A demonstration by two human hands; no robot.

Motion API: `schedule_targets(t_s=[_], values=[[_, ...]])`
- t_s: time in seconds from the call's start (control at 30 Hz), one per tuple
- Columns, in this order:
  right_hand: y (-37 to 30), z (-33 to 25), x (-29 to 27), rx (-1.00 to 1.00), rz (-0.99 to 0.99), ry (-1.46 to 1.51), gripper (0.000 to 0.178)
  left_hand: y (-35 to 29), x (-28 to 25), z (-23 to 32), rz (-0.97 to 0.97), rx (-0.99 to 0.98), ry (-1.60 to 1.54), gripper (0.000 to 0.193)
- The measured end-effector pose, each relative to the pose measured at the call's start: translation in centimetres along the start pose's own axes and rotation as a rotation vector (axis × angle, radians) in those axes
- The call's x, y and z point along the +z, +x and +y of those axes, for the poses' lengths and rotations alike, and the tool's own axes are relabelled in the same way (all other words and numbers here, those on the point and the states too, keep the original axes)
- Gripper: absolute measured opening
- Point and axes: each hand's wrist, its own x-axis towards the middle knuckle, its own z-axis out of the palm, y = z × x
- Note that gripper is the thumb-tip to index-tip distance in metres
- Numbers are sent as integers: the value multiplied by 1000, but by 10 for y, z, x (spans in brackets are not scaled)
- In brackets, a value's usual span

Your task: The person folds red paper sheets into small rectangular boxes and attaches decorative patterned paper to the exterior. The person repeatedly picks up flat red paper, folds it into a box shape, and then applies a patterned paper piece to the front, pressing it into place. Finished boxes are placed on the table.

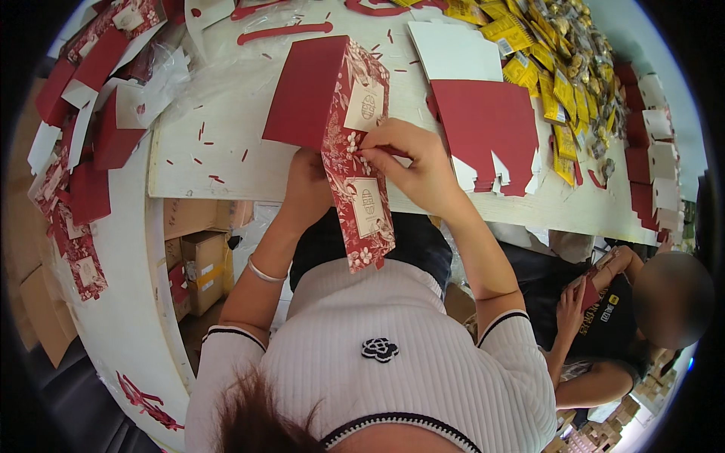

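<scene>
A folded red carton (306, 94) with a floral, cream-labelled panel stands in front of me, its lower end hanging past the table edge. My left hand (308, 181) is closed on it from behind the floral panel, fingers mostly hidden. On the panel's right side, my right hand (414, 160) pinches thumb and forefinger together at the panel's middle. Whatever lies between those fingertips is too small to make out. Right of the carton is a stack of flat red and white carton blanks (487, 124).
Yellow packets (563, 94) are heaped at the far right. Red strips (285, 32) and small red scraps lie on the white table (242, 121). Finished-looking red cartons (91, 189) pile up at left. Another person (604, 325) sits at right, holding a red piece. Cardboard boxes (202, 264) stand underneath.
</scene>
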Motion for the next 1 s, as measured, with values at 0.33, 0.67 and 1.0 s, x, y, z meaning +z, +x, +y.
schedule_targets(t_s=[0.33, 0.67, 1.0], values=[[-1, -19, -11, -349, -22, -312, 20, -4, -1, 29, -4, 442, 656, 35], [0, -9, -3, 12, 113, 329, 15, -14, -6, -12, -10, -81, -106, 46], [6, -31, -15, -128, 1, 186, 17, -1, 6, 29, 68, 400, 579, 28]])
